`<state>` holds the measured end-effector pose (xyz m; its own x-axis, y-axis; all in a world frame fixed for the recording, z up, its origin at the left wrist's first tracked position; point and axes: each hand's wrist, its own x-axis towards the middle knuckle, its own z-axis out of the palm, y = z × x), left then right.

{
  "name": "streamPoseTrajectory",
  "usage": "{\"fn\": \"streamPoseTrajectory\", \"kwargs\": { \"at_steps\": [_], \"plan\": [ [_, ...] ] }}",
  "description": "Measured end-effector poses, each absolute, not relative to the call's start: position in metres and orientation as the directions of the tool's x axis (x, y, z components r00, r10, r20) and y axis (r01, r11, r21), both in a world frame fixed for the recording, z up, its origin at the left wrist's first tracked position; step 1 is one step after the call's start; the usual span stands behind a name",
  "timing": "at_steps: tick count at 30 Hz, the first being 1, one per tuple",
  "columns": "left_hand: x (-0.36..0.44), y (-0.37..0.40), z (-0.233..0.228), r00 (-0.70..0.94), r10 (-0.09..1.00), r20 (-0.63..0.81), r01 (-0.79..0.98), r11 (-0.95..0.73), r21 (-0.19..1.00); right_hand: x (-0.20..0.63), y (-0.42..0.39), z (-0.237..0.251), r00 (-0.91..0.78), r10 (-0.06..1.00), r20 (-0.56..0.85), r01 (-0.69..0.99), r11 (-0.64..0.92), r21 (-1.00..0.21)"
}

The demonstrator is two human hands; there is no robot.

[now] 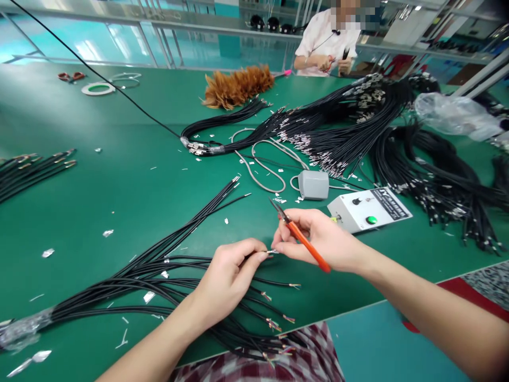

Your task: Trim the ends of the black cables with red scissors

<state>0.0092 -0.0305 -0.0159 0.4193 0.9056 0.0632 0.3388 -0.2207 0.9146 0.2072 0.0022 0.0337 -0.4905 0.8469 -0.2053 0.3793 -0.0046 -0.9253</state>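
Left hand [230,276] pinches a cable [167,260] end, right hand [318,239] grips orange cutters [302,239] and picks at its tip: mid-strip, calling for fine fingertip pulls.

table [119,175] bears all | cable bundle [159,270] front left, under left hand [226,278] | right hand [318,239] just right of it, cutters [302,239] in it | control box [369,209] behind right hand | foot switch [313,184] left of box | cable heap [358,127] behind both | feather duster [237,86] far centre | co-worker [326,48] beyond far edge
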Motion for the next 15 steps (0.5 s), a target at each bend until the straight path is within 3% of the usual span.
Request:
{"fn": "streamPoseTrajectory", "kwargs": {
  "at_steps": [5,8,10,12,15],
  "plan": [
    [0.007,-0.030,-0.014,0.477,0.878,0.051,0.357,-0.246,0.901,0.204,0.010,0.045,-0.542,0.803,-0.249,0.580,0.143,-0.802],
    [0.006,-0.030,-0.009,0.554,0.831,0.043,0.350,-0.279,0.894,0.203,0.015,0.049,-0.610,0.734,-0.298,0.615,0.202,-0.762],
    [0.006,-0.029,-0.007,0.594,0.803,0.054,0.342,-0.313,0.886,0.204,0.018,0.046,-0.658,0.667,-0.349,0.559,0.122,-0.820],
    [0.005,-0.029,-0.006,0.583,0.805,0.113,0.328,-0.360,0.874,0.204,0.020,0.038,-0.688,0.620,-0.378,0.440,-0.058,-0.896],
    [0.005,-0.031,-0.011,0.479,0.823,0.305,0.287,-0.475,0.832,0.201,0.014,0.018,-0.660,0.643,-0.388,0.163,-0.382,-0.910]
  ]
}}
